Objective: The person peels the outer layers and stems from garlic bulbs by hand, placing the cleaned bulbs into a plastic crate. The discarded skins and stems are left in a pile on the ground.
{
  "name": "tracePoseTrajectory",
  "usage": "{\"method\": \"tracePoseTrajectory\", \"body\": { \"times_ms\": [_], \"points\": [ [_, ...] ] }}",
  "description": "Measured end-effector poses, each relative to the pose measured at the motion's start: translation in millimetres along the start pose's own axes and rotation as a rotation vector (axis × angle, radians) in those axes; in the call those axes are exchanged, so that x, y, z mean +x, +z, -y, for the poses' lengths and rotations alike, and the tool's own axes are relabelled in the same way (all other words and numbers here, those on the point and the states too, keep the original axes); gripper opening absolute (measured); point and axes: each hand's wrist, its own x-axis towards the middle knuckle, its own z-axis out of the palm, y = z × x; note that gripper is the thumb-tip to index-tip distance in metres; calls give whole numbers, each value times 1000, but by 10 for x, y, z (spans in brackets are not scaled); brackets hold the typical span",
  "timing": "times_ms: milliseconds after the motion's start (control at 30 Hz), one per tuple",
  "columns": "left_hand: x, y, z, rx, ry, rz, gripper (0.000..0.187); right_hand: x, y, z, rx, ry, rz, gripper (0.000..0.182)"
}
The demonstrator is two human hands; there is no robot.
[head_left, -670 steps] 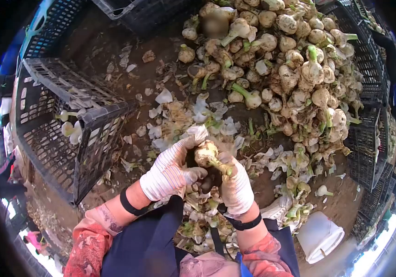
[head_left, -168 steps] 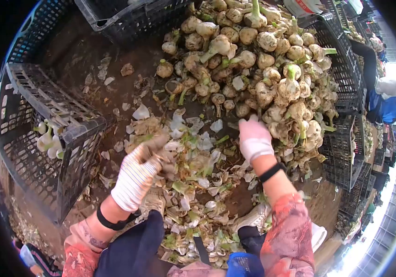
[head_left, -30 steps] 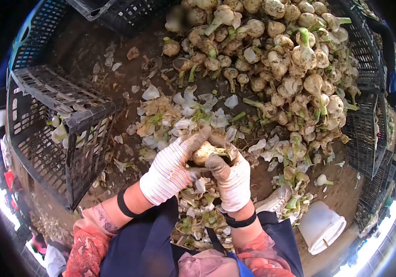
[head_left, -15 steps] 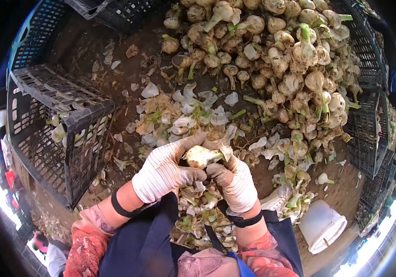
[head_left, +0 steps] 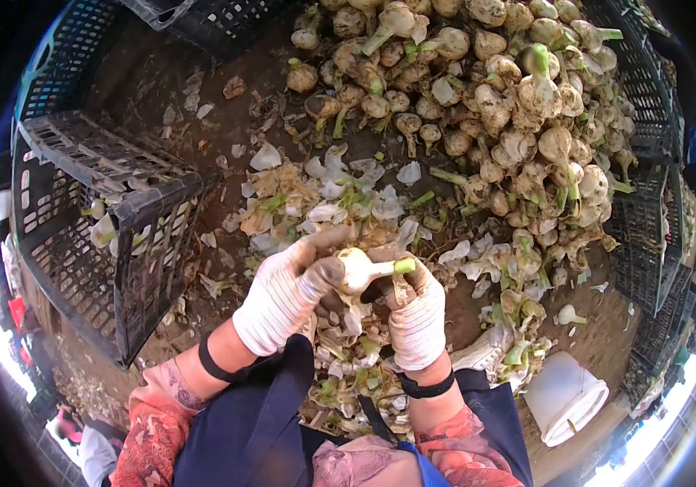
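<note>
Both my hands wear dirty striped cotton gloves and hold one pale onion bulb with a short green stalk pointing right. My left hand grips the bulb from the left, thumb on it. My right hand holds the stalk side from below. Under my hands lies a heap of peeled skins and green trimmings. A big pile of unpeeled, soil-covered onions fills the ground ahead and to the right.
A black plastic crate tipped on its side stands at the left with a few white peeled bulbs inside. More black crates line the right side and the top. A white bucket sits at the lower right.
The bulb has turned in my hands: more of its outer skin is off, it looks whiter, and its green stalk now sticks out to the right. My hands stay in place.
</note>
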Motion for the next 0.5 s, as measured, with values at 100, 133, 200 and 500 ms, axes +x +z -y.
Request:
{"method": "tracePoseTrajectory", "body": {
  "times_ms": [100,133,200,500],
  "points": [
    [-50,91,51,18,77,17,77,29,16,15,-446,-350,-47,26],
    [-47,88,90,108,95,16,77,29,9,24,-445,-348,-45,26],
    [-25,-50,79,231,82,41,72,27,-7,69,-585,-394,-3,28],
    [-23,-87,71,-106,27,227,73,197,-135,-178,-379,-138,-145,64]
  ]
}}
